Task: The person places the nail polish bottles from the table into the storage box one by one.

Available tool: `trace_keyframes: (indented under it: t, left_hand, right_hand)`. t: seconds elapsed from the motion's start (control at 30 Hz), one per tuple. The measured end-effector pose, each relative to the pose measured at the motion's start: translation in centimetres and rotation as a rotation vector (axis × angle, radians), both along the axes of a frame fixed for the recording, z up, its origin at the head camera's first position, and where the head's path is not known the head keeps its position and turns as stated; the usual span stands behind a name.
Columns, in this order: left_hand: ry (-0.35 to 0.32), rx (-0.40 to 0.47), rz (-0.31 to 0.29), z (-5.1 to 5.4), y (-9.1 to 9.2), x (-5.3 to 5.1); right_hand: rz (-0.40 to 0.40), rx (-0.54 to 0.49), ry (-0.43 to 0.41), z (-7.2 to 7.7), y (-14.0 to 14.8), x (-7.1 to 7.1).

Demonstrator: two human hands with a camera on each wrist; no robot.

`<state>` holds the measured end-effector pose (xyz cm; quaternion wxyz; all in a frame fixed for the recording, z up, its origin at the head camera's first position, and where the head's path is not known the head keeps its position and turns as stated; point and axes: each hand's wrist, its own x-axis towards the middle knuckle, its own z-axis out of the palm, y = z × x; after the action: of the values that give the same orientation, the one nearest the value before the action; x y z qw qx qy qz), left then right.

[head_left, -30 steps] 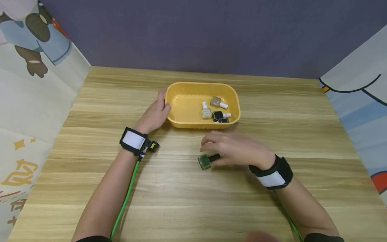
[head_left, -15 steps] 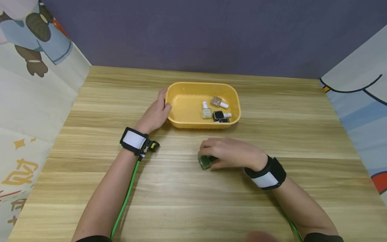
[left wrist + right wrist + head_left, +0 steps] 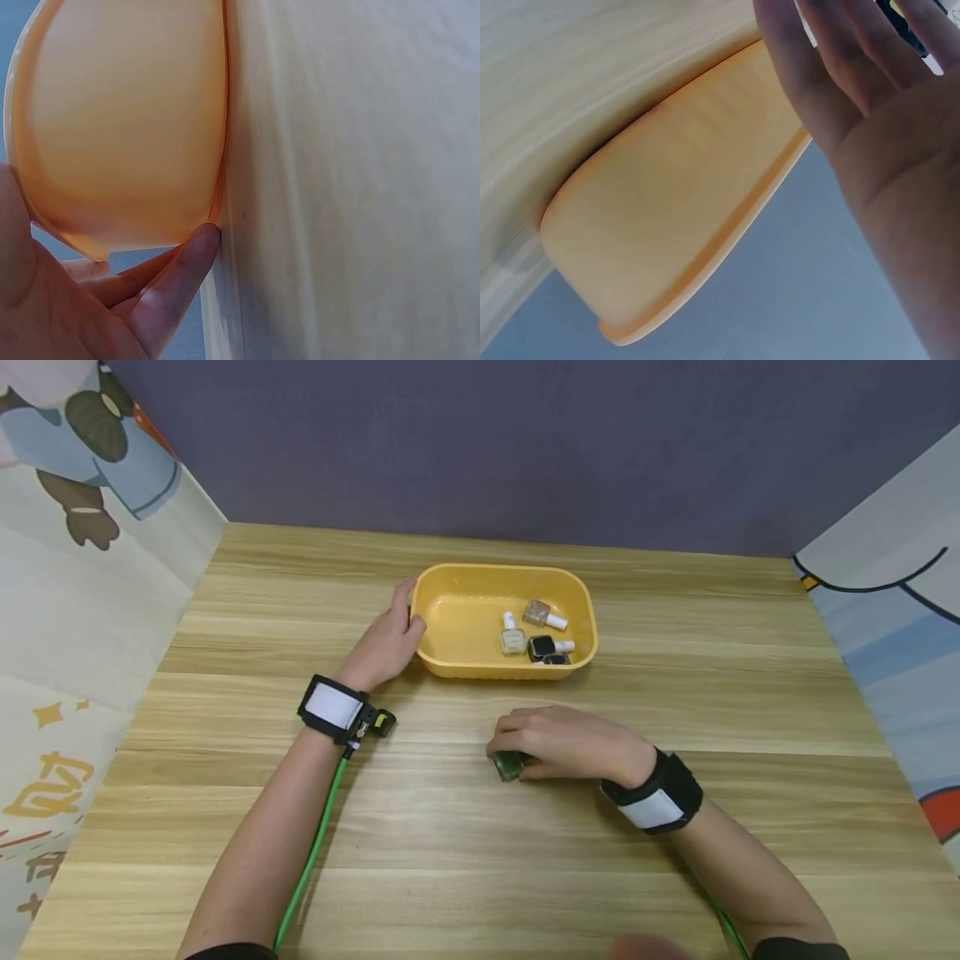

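Observation:
My left hand holds the left end of a yellow plastic basin, its thumb at the rim. In the left wrist view, fingertips touch the outer wall of the basin low down, near the tabletop. Below the basin's front side, my right hand grips a green nail polish bottle lying on the table. Its fingers cover the dark cap, leaving part of the green glass in sight. The right wrist view shows my right hand with the basin beyond; the bottle does not show there.
Inside the basin's right half lie a pale nail polish bottle, a glittery one and dark ones, with white caps. A dark blue-grey wall stands behind the wooden table. Green cables run along both forearms.
My right hand has moved down and slightly left onto the green nail polish bottle, and its fingers have closed round the cap end. The left hand and basin stay in place.

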<state>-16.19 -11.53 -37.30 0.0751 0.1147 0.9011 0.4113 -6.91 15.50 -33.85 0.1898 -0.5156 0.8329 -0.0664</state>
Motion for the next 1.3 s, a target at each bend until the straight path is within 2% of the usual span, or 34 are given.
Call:
trace_keyframes:
  t: [0.4,0.57,0.73,0.87,1.1,1.3]
  left_hand:
    - [-0.01,0.003,0.0,-0.1,0.0,0.1]
    - [-0.007,0.001,-0.003,-0.2,-0.1,0.1]
    - [-0.004,-0.009,-0.003,-0.2,-0.1,0.1]
    - [-0.004,-0.007,0.0,-0.1,-0.1,0.0]
    - [-0.014,0.004,0.002,-0.1,-0.1,0.0]
    - [-0.014,-0.006,0.001,-0.2,-0.1,-0.1]
  right_hand:
    - [-0.039,0.006,-0.033,-0.3,-0.1,0.0]
    - [-0.033,-0.004,0.004,-0.5,-0.1,0.0]
    - [-0.03,-0.056,0.037,-0.4,0.1,-0.1]
    - [-0.042,-0.096,0.058,0.0,0.3,-0.3]
    - [-0.04,-0.099,0.098,0.7,0.7,-0.5]
    - [-0.047,-0.139,0.181,1.2,1.2,-0.8]
